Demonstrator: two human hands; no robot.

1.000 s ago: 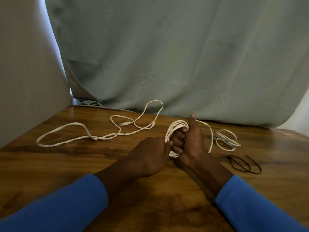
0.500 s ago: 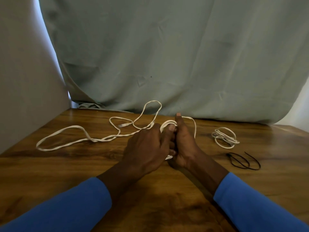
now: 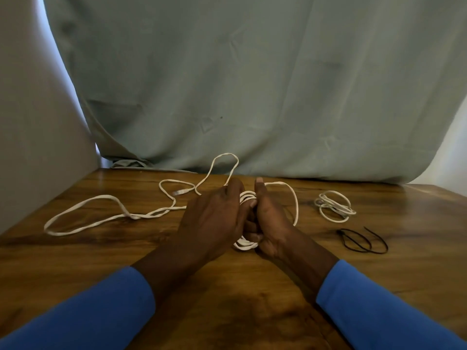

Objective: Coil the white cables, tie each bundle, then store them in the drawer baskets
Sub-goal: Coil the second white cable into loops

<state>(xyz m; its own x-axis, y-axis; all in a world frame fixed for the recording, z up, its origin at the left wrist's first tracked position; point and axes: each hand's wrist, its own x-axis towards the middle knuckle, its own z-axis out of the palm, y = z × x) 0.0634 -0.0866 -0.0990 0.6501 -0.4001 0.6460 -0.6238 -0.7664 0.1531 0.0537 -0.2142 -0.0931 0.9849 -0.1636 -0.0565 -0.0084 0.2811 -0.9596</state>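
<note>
My right hand [image 3: 271,218] grips a partly wound coil [image 3: 246,245] of a long white cable, thumb up. My left hand [image 3: 214,221] is pressed against that coil from the left, fingers curled round the cable strand. The loose rest of the white cable [image 3: 111,217] trails left over the wooden table [image 3: 75,261] in wide loops, its plug [image 3: 180,192] lying behind my left hand. One loop [image 3: 294,203] sticks out to the right of my right hand. A second, small white cable bundle [image 3: 334,207] lies at the right.
Black ties [image 3: 362,241] lie on the table right of my hands, in front of the small bundle. A grey-green cloth [image 3: 252,84] hangs behind the table's far edge. A pale wall [image 3: 30,122] stands at the left.
My left hand has moved up from the table to close against the coil in my right hand. The loop to the right has been drawn in and the loose cable pulled closer.
</note>
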